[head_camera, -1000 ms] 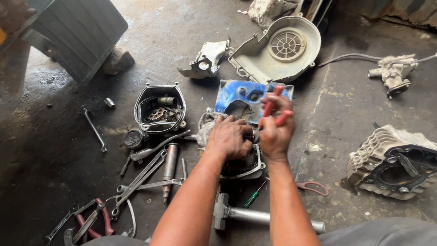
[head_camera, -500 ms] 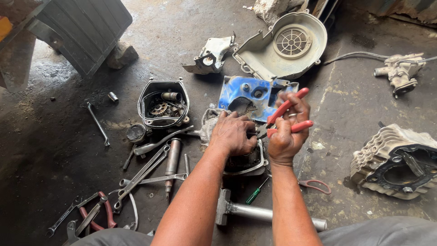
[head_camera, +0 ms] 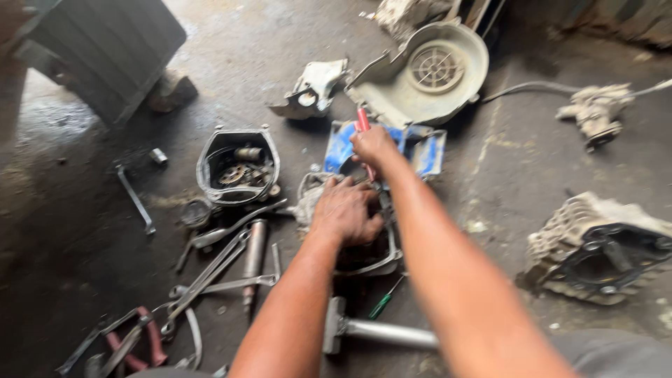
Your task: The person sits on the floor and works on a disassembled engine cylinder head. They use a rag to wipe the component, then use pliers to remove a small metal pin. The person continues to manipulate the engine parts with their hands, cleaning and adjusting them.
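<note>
1. While the work sits at the middle of the frame, the engine part (head_camera: 364, 252) under the hands looks already stripped: its pieces lie spread over the concrete floor (head_camera: 490, 175).
2. Done, judging by the layout: a round fan cover (head_camera: 427, 73) lies off at upper centre, a black housing (head_camera: 238, 168) holding small loose parts sits left of centre, and a grey finned casing (head_camera: 595, 245) rests at the right edge.
3. Left, as a judgement: the part under the hands is not yet free of its fittings, since a tool is being worked on it.
4. Left hand (head_camera: 345, 212): palm down, fingers spread and curled over the top of the engine part, pressing it in place; forearm runs up from the bottom centre.
5. Right hand (head_camera: 374, 145): closed in a fist round red-handled pliers (head_camera: 364, 129), handles pointing up; the tool's nose is hidden behind the left hand (blurred too). Arm stretched forward from the lower right.
6. Nearby: blue tray (head_camera: 427, 150) just behind the right hand, wrenches (head_camera: 217, 266) at lower left, green screwdriver (head_camera: 385, 302) below the left hand.
</note>
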